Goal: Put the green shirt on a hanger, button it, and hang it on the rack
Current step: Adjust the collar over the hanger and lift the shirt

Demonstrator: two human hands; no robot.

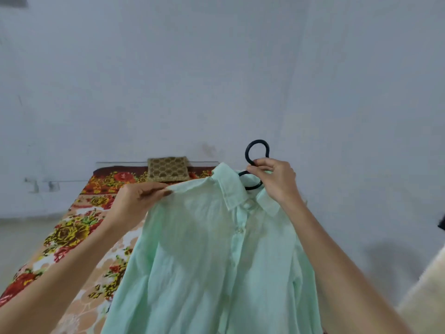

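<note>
One green shirt point(212, 249) on one hanger point(256, 150); two hands point(274, 179) holding.

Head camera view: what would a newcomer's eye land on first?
The pale green shirt fills the centre, held up with its front towards the camera. At its collar the right hand pinches a black hanger, whose hook loops above, while the left hand pinches the shirt's shoulder. Behind, lower left, lies a bright floral bedspread.

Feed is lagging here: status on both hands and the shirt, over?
Right hand grips black hanger below its hook. Left hand pinches green shirt at its shoulder. Shirt on hanger, top buttons look done. No rack in view.
</note>
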